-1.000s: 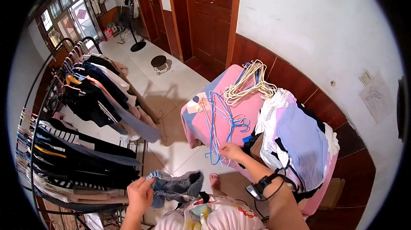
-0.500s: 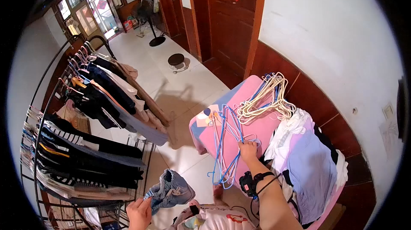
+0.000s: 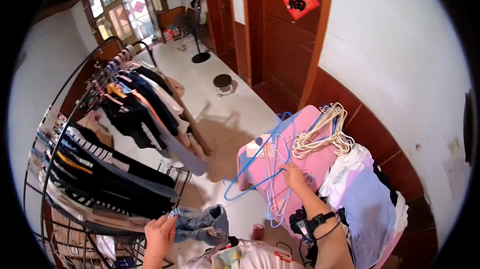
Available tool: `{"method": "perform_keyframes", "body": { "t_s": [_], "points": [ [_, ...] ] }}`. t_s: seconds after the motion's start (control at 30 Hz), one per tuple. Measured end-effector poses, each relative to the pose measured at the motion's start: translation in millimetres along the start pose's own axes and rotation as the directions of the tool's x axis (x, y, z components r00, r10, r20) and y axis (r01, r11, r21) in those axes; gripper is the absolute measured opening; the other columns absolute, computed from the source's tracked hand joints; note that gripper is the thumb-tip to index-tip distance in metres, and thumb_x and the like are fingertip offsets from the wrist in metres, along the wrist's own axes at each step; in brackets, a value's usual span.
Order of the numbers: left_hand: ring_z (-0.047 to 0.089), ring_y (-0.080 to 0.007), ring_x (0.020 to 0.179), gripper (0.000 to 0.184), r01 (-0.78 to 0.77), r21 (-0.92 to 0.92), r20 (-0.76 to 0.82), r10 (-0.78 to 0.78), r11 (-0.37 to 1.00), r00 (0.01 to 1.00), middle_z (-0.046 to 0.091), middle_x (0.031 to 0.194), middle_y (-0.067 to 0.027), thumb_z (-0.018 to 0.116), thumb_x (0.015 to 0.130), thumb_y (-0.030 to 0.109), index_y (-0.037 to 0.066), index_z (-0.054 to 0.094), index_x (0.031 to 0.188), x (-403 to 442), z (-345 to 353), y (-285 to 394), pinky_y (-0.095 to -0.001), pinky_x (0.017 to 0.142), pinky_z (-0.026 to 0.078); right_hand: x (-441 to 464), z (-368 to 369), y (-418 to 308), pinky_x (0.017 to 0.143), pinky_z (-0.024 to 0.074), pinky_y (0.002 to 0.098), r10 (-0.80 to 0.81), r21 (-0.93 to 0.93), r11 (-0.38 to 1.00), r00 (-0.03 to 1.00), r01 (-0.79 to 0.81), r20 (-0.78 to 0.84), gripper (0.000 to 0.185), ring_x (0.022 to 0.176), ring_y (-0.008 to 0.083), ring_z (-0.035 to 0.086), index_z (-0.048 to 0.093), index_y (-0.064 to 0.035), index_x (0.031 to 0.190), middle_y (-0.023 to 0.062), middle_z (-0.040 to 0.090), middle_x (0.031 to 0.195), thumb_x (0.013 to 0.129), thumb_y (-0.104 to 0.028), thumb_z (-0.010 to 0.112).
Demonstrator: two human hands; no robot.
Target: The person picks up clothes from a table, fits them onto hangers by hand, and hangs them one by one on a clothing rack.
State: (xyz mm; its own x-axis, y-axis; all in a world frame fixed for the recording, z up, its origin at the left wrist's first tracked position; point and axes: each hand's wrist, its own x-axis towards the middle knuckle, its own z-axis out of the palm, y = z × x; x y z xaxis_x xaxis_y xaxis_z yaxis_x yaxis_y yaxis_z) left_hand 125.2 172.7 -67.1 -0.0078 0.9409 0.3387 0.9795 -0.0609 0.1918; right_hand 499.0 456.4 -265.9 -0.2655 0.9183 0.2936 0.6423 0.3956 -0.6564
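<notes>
Light blue denim shorts point(image 3: 204, 225) dangle by the waistband from my left hand point(image 3: 161, 234), whose fingers are pinched closed. My right hand point(image 3: 294, 175) is closed on a blue hanger point(image 3: 256, 185), raised over the near-left edge of the pink-covered table point(image 3: 308, 115). Below that hand lies a loose bunch of pink and blue hangers point(image 3: 274, 204). Farther back on the same table is a pile of cream hangers point(image 3: 322, 141) with some blue ones among them.
Heaped clothes point(image 3: 367, 209) lie on the table's right part. Left of me stands a black garment rack point(image 3: 57, 144) filled with hanging clothes point(image 3: 117, 169). A small round stool point(image 3: 222, 81) and a standing fan point(image 3: 201, 57) are on the tiled floor, near brown doors point(image 3: 290, 44).
My right hand has lifted one blue hanger out of the bunch and swung it up and leftward. The shorts still hang from my left hand. The view has shifted slightly.
</notes>
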Motion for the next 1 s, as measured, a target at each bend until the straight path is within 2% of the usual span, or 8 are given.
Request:
{"method": "perform_keyframes", "body": {
  "t_s": [0.13,0.33,0.4,0.43,0.5,0.67,0.77,1.0],
  "points": [
    [0.059,-0.0304,0.062,0.032,-0.036,0.009,0.043,0.036,0.999,0.998,0.064,0.087,-0.0099,0.066,0.076,0.002,0.007,0.065,0.107,8.2,-13.8,-19.4,-0.0396,0.056,0.047,8.4,-42.2,-96.2,0.076,0.0502,0.0445,0.032,-0.238,0.971,0.963,0.034,0.267,0.016,0.091,0.0359,0.064,0.07,-0.0063,0.084,0.0141,0.065,0.087,0.079,-0.021,0.072],
    [0.063,-0.0308,0.068,0.044,-0.048,-0.006,-0.013,0.048,0.999,0.999,0.064,0.093,-0.0093,0.063,0.068,0.0,0.008,0.064,0.111,19.5,-16.0,-57.9,-0.041,0.059,0.05,9.4,-39.7,-129.3,0.059,0.0444,0.0371,-0.531,-0.102,0.825,0.824,0.556,0.195,0.031,0.066,0.0273,0.061,0.069,-0.0051,0.068,0.0114,0.061,0.07,0.082,-0.033,0.07],
    [0.064,-0.0321,0.074,0.055,-0.031,0.06,0.017,0.03,0.998,0.999,0.064,0.101,-0.0103,0.062,0.064,0.0,0.008,0.061,0.119,22.8,-18.8,-72.3,-0.0407,0.061,0.051,3.6,-50.7,-154.2,0.058,0.0418,0.0317,0.036,0.15,0.977,0.815,-0.15,0.578,0.037,0.063,0.0158,0.055,0.066,-0.0033,0.073,0.0054,0.058,0.068,0.09,-0.037,0.065],
    [0.062,-0.0313,0.073,0.054,-0.016,0.071,-0.008,0.016,0.997,1.0,0.061,0.095,-0.0093,0.062,0.066,0.001,0.009,0.061,0.119,25.0,-19.4,-78.6,-0.041,0.061,0.05,1.0,-54.1,-160.6,0.058,0.0418,0.0317,0.03,0.144,0.98,0.811,-0.14,0.585,0.037,0.063,0.0158,0.055,0.066,-0.0033,0.073,0.0054,0.058,0.068,0.09,-0.037,0.065],
    [0.061,-0.0304,0.072,0.052,0.008,0.083,-0.044,-0.004,0.996,0.999,0.058,0.088,-0.0082,0.062,0.068,0.002,0.01,0.061,0.12,32.0,-20.5,-88.8,-0.0414,0.062,0.049,-1.0,-61.6,-173.7,0.06,0.0422,0.0271,-0.081,0.398,0.751,0.524,-0.527,0.848,0.039,0.069,0.0091,0.053,0.062,-0.0027,0.08,0.0001,0.056,0.072,0.098,-0.037,0.056],
    [0.06,-0.0281,0.085,0.055,0.039,0.141,-0.076,-0.028,0.989,0.997,0.062,0.104,-0.0095,0.06,0.067,-0.004,0.009,0.061,0.121,45.8,-19.9,-104.2,-0.0384,0.069,0.052,-17.9,-45.4,-210.3,0.062,0.0413,0.023,-0.204,0.354,0.899,0.468,-0.258,0.86,0.036,0.068,0.0069,0.051,0.062,-0.0065,0.091,-0.0027,0.054,0.073,0.102,-0.038,0.049],
    [0.057,-0.0268,0.089,0.054,0.012,0.16,-0.104,0.005,0.987,0.995,0.063,0.106,-0.0071,0.062,0.067,-0.002,0.009,0.061,0.12,49.0,-17.3,-105.4,-0.0364,0.072,0.052,-20.7,-39.7,-230.6,0.062,0.0391,0.0207,-0.234,0.297,0.768,0.182,-0.568,0.955,0.035,0.068,0.0045,0.049,0.065,-0.0072,0.099,-0.0045,0.053,0.076,0.102,-0.038,0.049],
    [0.058,-0.0221,0.101,0.042,-0.263,0.237,-0.021,0.276,0.935,0.961,0.064,0.115,-0.0032,0.059,0.078,0.015,0.013,0.061,0.12,45.3,2.1,-98.0,-0.0368,0.086,0.045,-15.8,-7.6,-254.5,0.057,0.036,0.0208,-0.253,0.331,0.763,0.215,-0.555,0.943,0.035,0.064,0.0035,0.045,0.067,-0.0059,0.102,-0.0059,0.05,0.07,0.101,-0.037,0.052]
  ]
}}
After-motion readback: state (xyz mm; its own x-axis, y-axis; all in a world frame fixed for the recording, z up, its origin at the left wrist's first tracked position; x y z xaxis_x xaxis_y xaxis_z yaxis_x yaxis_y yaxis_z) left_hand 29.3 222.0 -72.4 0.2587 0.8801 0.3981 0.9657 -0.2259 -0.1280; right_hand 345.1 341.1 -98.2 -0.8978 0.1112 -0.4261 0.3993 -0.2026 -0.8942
